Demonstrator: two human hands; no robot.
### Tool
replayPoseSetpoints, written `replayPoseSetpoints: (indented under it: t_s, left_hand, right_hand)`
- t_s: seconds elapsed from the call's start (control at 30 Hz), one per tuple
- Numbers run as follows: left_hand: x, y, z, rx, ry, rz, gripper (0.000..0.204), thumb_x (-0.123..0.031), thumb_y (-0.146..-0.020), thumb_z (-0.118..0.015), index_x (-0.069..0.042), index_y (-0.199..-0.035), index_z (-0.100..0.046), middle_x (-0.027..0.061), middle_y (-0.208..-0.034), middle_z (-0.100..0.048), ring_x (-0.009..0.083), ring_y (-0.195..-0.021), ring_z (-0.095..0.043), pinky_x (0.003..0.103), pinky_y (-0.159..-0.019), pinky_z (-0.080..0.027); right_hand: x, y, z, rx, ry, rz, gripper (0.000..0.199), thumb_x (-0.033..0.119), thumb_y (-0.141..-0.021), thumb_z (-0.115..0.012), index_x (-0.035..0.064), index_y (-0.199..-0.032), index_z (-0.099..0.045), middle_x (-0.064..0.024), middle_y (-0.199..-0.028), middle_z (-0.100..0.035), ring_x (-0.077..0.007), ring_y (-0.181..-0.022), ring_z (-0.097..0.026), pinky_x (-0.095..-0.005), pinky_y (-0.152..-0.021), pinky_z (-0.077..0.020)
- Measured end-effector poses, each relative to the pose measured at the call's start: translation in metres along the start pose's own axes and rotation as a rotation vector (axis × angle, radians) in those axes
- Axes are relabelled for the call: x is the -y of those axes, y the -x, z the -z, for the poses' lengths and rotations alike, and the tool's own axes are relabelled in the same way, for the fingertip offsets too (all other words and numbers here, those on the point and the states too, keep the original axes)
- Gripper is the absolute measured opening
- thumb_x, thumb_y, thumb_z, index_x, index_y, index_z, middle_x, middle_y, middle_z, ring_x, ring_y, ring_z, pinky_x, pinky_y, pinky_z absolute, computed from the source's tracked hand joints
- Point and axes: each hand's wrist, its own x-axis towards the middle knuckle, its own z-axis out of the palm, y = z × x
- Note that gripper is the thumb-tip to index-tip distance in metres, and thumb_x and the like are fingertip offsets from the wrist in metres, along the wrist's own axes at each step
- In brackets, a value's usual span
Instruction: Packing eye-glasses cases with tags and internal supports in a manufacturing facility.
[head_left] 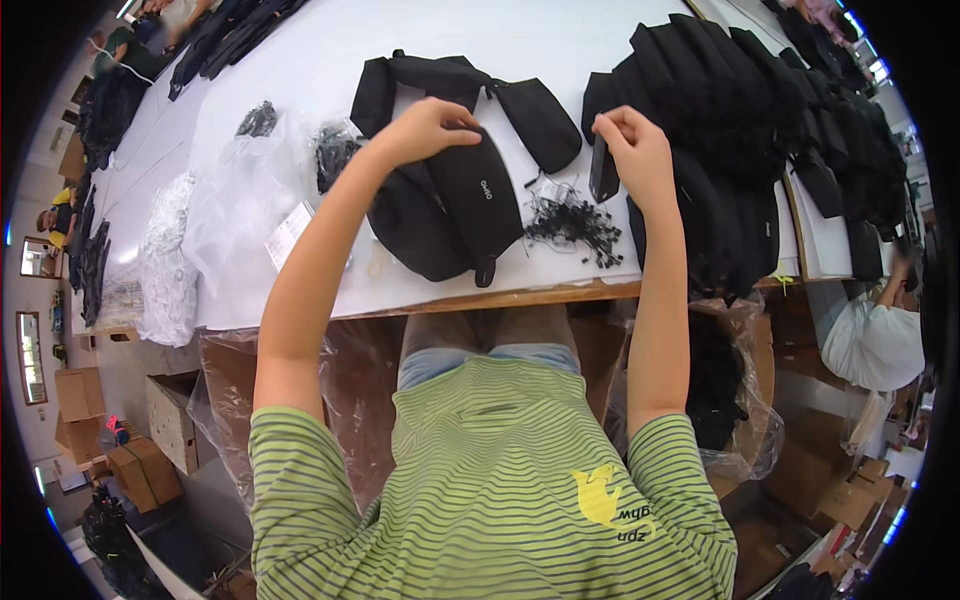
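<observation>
A black fabric bag [470, 195] with a small white mark lies on the white table in front of me. Over its upper edge is my left hand [432, 132], thumb and fingers curled close together; what they pinch, if anything, I cannot make out. To the right, my right hand [636, 150] pinches a narrow, flat black tag [602, 172] that hangs down from the fingertips. Between the hands, nearer the table edge, sits a tangled heap of black tag strings [577, 228]. Another black pouch part [540, 122] lies beyond the bag.
A large pile of black bags [700, 90] covers the right of the white table [330, 60]. On the left are clear plastic bags [245, 185] and a white printed sheet [290, 235]. Plastic-lined cartons [745, 390] stand beneath the wooden table edge. Other people are at work around.
</observation>
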Motion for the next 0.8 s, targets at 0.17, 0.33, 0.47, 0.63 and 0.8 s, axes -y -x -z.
replayPoseSetpoints:
  t_s: [0.17, 0.33, 0.47, 0.63, 0.8]
  left_hand:
    - [-0.009, 0.029, -0.071, -0.061, -0.299, -0.376, 0.039, -0.003, -0.074, -0.066, -0.013, -0.112, -0.063, 0.009, -0.125, -0.056, 0.0325, -0.113, -0.05, 0.042, -0.099, -0.038]
    - [-0.033, 0.096, -0.129, 0.079, -0.294, -0.338, 0.05, 0.002, -0.07, -0.062, -0.019, -0.115, -0.063, 0.0097, -0.139, -0.046, 0.0341, -0.132, -0.035, 0.046, -0.111, -0.026]
    - [-0.03, 0.111, -0.171, -0.208, -0.314, -0.263, 0.035, -0.006, -0.069, -0.069, -0.019, -0.101, -0.068, 0.0052, -0.135, -0.05, 0.0307, -0.13, -0.037, 0.045, -0.107, -0.028]
    - [-0.055, 0.135, -0.177, -0.647, -0.09, -0.1, 0.018, -0.012, -0.067, -0.073, -0.016, -0.083, -0.068, -0.0002, -0.098, -0.057, 0.0234, -0.101, -0.048, 0.037, -0.088, -0.033]
    - [-0.068, 0.159, -0.179, -0.654, 0.133, 0.148, 0.01, -0.012, -0.069, -0.073, -0.012, -0.079, -0.071, -0.0032, -0.067, -0.05, 0.0182, -0.072, -0.042, 0.033, -0.075, -0.031]
  right_hand:
    - [-0.009, 0.098, 0.029, 0.016, -0.343, -0.233, 0.016, 0.013, -0.093, -0.06, -0.0008, -0.085, -0.065, 0.0077, -0.06, -0.049, 0.0009, -0.053, -0.035, -0.0194, -0.048, -0.0243]
    - [-0.013, 0.17, 0.029, -0.013, -0.483, -0.4, 0.012, 0.011, -0.092, -0.061, 0.0004, -0.087, -0.065, 0.0072, -0.063, -0.051, 0.0013, -0.054, -0.037, -0.0178, -0.048, -0.0237]
    - [-0.018, 0.191, 0.014, 0.018, -0.498, -0.449, 0.01, 0.009, -0.09, -0.063, 0.0006, -0.088, -0.067, 0.0074, -0.064, -0.054, 0.0015, -0.054, -0.038, -0.0168, -0.049, -0.0259]
    - [-0.022, 0.199, -0.03, -0.018, -0.191, -0.309, 0.01, 0.012, -0.085, -0.069, 0.0024, -0.085, -0.068, 0.0069, -0.055, -0.044, -0.0002, -0.052, -0.037, -0.0213, -0.047, -0.0277]
    - [-0.003, 0.197, -0.055, 0.118, -0.003, -0.125, 0.01, 0.016, -0.081, -0.071, 0.0076, -0.086, -0.069, -0.0016, -0.052, -0.043, -0.0099, -0.045, -0.039, -0.0258, -0.045, -0.0304]
